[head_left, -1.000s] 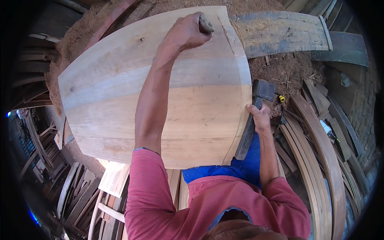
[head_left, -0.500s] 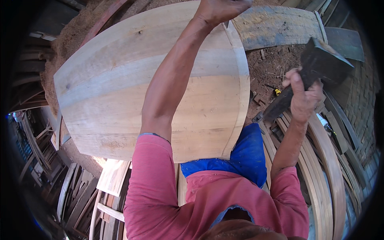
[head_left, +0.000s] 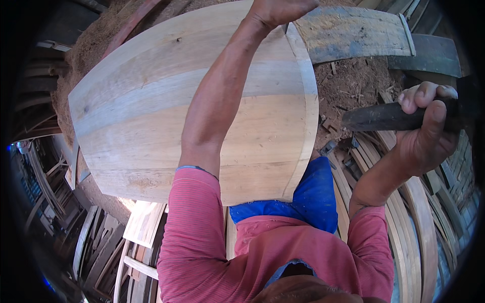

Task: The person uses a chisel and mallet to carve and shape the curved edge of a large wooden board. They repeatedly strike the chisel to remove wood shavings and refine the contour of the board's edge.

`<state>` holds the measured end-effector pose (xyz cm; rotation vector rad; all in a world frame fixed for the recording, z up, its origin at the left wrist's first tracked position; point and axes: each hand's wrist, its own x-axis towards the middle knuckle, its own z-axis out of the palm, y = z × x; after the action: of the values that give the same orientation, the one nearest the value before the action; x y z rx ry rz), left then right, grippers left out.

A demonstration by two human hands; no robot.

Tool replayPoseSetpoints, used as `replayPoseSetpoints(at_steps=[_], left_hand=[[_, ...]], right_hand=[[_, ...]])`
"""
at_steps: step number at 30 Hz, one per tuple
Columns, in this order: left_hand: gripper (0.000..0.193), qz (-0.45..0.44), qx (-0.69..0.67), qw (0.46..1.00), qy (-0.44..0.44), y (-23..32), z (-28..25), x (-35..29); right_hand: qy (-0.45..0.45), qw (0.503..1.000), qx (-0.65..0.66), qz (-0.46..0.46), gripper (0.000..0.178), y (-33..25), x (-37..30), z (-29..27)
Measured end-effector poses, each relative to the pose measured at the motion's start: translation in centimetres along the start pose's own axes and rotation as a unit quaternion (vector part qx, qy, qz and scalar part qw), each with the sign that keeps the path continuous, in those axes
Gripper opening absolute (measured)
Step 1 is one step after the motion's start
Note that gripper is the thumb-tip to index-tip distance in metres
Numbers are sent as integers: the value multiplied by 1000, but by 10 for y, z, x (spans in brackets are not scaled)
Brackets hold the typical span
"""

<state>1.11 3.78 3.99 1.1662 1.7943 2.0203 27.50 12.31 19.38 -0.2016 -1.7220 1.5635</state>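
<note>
- Toward 8 o'clock, loose timber [head_left: 93, 247] lies in a slanting pile, apparently kept aside as spare stock.
- Toward 10 o'clock, a sawdust heap [head_left: 82, 63] spreads beyond the far left edge of the broad panel.
- The broad panel [head_left: 164, 113] fills the centre and reaches out to 9 o'clock, lying flat with its face up. Its near edge meets the lap at 6 o'clock, which probably helps steady it.
- Just past 12 o'clock, the left hand [head_left: 283, 11] is curled over a thin dark tool [head_left: 287, 28] at the panel's far right corner. The fist seems to hold it upright against the rim; the frame cuts off the upper part, so its handle cannot be told.
- At 4 o'clock, blue trousers [head_left: 316, 194] show a bent leg beside the panel's corner, likely bracing the seated body.
- Between 1 and 2 o'clock, a weathered plank [head_left: 358, 38] extends past the panel.
- Around 4 o'clock, farther out, curved timbers [head_left: 427, 232] stand side by side, perhaps grouped by shape.
- Near 2 o'clock, the right hand [head_left: 427, 134] is wrapped round a dark mallet [head_left: 376, 117], well apart from the left. Its grip close to the head, lost in shadow, presumably balances the weight.
</note>
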Motion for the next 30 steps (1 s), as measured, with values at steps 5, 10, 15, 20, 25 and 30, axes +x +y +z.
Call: replayPoseSetpoints(at_steps=[5,10,15,20,25,30], left_hand=[[25,-19,-13,999,29,0,2,-3],[27,-43,-7,999,26,2,6,-2],[27,-37,-18,998,53,-11,1,0],[27,-16,14,999,27,-4,-3,-4],[26,5,42,999,-14,-3,-9,-23],[39,-2,20,1000,-19,-5,0,-24]], right_hand=[[-24,1000,-2,-5,28,-4,2,-4],[-43,999,9,-2,29,-6,7,-6],[-47,999,9,-2,27,-8,10,-6],[-49,999,-1,-17,25,-7,17,-7],[-61,985,-92,-134,21,-13,54,-3],[-143,864,-467,-123,27,9,79,17]])
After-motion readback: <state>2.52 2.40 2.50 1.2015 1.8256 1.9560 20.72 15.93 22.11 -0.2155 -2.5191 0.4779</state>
